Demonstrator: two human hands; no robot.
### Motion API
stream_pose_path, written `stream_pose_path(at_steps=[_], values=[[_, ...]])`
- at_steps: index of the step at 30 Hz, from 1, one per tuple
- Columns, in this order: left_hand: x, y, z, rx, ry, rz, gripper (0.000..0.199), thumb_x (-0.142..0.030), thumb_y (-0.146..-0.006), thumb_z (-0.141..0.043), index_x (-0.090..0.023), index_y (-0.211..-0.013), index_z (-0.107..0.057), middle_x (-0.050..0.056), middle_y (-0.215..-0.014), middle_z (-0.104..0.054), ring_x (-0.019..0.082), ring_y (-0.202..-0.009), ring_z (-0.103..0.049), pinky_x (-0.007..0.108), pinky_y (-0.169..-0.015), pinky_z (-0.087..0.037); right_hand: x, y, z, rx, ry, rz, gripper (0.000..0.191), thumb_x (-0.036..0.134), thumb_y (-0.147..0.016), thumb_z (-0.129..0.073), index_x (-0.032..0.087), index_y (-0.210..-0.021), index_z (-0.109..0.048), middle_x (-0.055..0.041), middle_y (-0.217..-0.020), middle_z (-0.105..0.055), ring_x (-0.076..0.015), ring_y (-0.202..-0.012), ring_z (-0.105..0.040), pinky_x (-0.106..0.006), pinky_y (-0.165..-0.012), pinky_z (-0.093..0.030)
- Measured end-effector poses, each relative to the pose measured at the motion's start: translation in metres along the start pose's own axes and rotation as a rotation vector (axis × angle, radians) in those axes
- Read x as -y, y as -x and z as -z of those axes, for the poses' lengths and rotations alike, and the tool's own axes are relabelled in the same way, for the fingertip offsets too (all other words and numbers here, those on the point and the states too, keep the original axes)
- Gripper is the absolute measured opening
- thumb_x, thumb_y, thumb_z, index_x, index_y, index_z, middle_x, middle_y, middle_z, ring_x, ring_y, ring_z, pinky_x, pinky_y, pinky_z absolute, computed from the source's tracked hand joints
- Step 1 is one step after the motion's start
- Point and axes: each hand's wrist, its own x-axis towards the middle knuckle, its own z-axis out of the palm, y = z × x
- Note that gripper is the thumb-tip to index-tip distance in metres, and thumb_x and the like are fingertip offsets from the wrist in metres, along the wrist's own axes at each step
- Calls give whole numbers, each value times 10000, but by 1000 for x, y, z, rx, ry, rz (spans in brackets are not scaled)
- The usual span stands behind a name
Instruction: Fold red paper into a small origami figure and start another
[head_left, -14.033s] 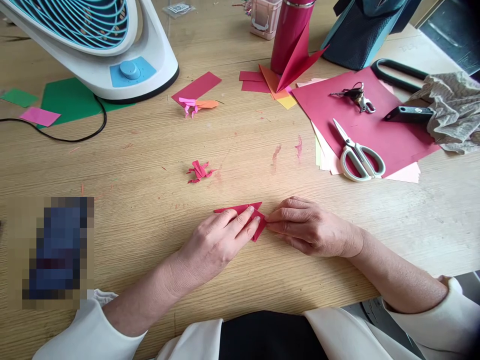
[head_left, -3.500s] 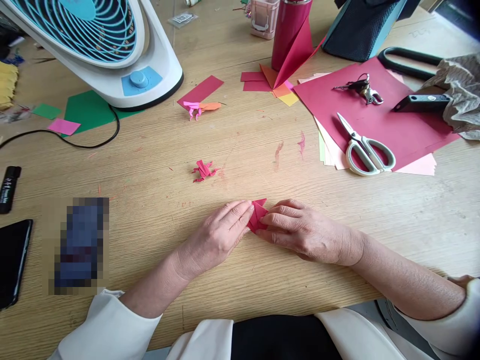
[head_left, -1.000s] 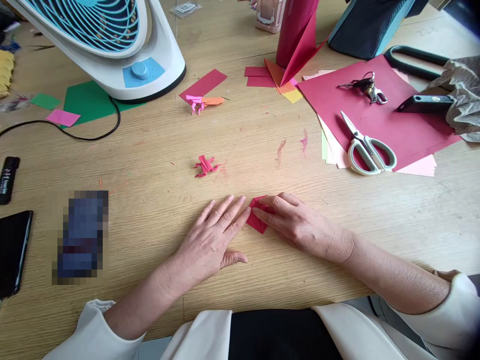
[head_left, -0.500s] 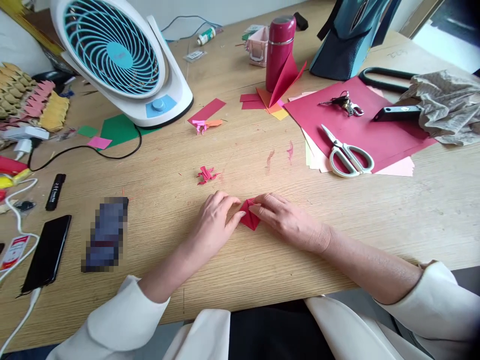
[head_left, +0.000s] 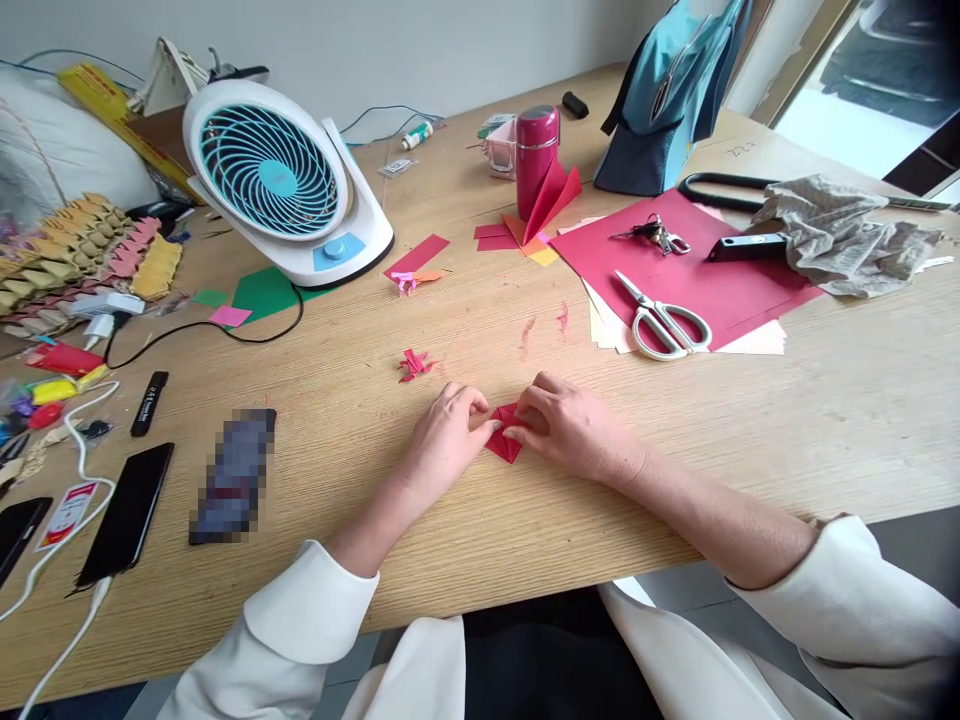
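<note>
A small folded red paper [head_left: 508, 446] lies on the wooden table in front of me, its creases showing. My left hand [head_left: 452, 430] pinches its left edge between thumb and fingers. My right hand [head_left: 566, 425] has its thumb and fingers closed on the right side, covering that part of the paper. Beyond my left hand sits a small red folded paper figure [head_left: 414, 365]. Farther back is a pink and orange paper figure [head_left: 409, 281].
White-handled scissors [head_left: 667, 328] and keys [head_left: 656, 234] lie on large red sheets [head_left: 600, 247] at the right. A fan [head_left: 277, 185] stands back left, a red flask [head_left: 535, 165] at the back. Phones [head_left: 127, 512] lie at the left.
The camera view has tilted up and shifted left. Both hands are still at the folded paper; my right fingers are more bunched over its right side.
</note>
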Motion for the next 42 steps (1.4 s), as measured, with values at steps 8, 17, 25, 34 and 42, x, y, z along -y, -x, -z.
stream_pose_path(at_steps=[8, 17, 25, 34, 42], values=[[-5, 4, -4, -2, 58, -5, 75, -150, -860, -635, -193, -808, -601, 29, -878, -649, 189, -822, -613, 317, -764, -463, 5, 4, -10, -22, 132, -26, 265, 399, -822, -752, 168, -887, -638, -70, -903, -619, -205, -802, -592, -321, -740, -443], [-14, -8, -1, 75, 284, 49, 141, -219, -799, -685, -193, -712, -576, -16, -696, -621, 145, -645, -566, 269, -623, -395, 9, 5, -8, -32, 15, -63, 253, 427, -884, -669, 177, -878, -631, -60, -868, -618, -193, -787, -584, -323, -747, -421], [-9, -17, 19, 197, 978, 127, 363, -415, -692, -791, -165, -718, -529, -35, -684, -575, 98, -645, -530, 229, -630, -391, 8, -6, -4, 93, -660, -139, 359, 502, -898, -603, 161, -783, -595, 25, -684, -515, -104, -609, -431, -247, -566, -329], [1, -45, 35, 118, 1085, 70, 352, -416, -704, -772, -152, -677, -541, -38, -653, -540, 75, -606, -480, 208, -590, -374, 10, -59, -8, 179, -885, -296, 419, 542, -735, -733, 149, -704, -589, 33, -609, -507, -91, -579, -412, -241, -545, -304], [25, -56, 22, 22, 1187, 156, 366, -443, -748, -721, -170, -667, -492, -42, -624, -478, 71, -560, -403, 200, -523, -344, 0, -71, -36, 133, -977, -250, 461, 581, -775, -708, 166, -645, -557, 59, -543, -439, -69, -503, -327, -236, -494, -245]])
